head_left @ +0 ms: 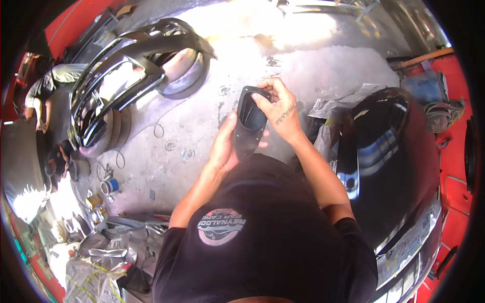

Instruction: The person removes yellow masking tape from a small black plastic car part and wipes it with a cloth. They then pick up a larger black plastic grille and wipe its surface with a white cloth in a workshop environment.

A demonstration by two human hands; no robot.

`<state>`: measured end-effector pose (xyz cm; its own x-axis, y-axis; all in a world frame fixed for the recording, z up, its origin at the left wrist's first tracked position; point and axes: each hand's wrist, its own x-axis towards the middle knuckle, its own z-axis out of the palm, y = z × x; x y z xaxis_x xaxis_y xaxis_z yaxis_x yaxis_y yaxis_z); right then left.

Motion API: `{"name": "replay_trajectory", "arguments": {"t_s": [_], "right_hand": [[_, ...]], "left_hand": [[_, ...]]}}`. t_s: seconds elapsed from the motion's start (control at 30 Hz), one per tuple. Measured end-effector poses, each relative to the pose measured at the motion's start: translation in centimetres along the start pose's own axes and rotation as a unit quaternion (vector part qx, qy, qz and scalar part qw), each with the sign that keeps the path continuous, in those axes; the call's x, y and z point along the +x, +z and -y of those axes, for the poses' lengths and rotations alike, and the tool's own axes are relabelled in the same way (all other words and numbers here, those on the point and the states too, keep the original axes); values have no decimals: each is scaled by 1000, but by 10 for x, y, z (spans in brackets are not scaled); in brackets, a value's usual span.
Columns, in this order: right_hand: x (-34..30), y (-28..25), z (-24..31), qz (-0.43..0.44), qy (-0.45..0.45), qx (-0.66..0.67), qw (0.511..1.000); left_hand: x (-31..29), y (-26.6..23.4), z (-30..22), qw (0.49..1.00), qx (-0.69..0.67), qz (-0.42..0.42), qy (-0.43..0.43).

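Black hollow part [251, 124]: held where?

Near the centre of the frame, between left hand [223, 145] and right hand [281, 112].

With fingers released or grasping?

Grasping, on both sides. At left, curled beneath, with thumb along the left edge. At right, pinching the upper right rim.

And farther out?

Glossy black bumper [151, 72] at upper left; shiny dark panel [399, 166] at right.

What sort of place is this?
Probably an auto body workshop: a black bumper cover at upper left, a glossy black car body part at right, and a coil of hose or cable beyond it.
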<state>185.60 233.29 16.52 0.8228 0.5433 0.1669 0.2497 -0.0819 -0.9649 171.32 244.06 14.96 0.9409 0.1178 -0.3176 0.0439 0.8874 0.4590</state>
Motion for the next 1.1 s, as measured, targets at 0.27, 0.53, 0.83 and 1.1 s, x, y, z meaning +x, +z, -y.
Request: {"name": "replay_trajectory", "arguments": {"t_s": [0.27,0.53,0.83,1.1], "right_hand": [[123,24,-13,-17,79,24,996],[193,42,-49,-60,129,59,988],[318,32,-92,18,218,253,942],[499,-18,-170,161,198,182,950]], "left_hand": [[112,-24,-111,997,-37,35,-63],[205,-24,-163,982,185,-26,16],[336,-31,-186,936,329,-18,127],[505,-32,-235,945,283,-21,165]]}}
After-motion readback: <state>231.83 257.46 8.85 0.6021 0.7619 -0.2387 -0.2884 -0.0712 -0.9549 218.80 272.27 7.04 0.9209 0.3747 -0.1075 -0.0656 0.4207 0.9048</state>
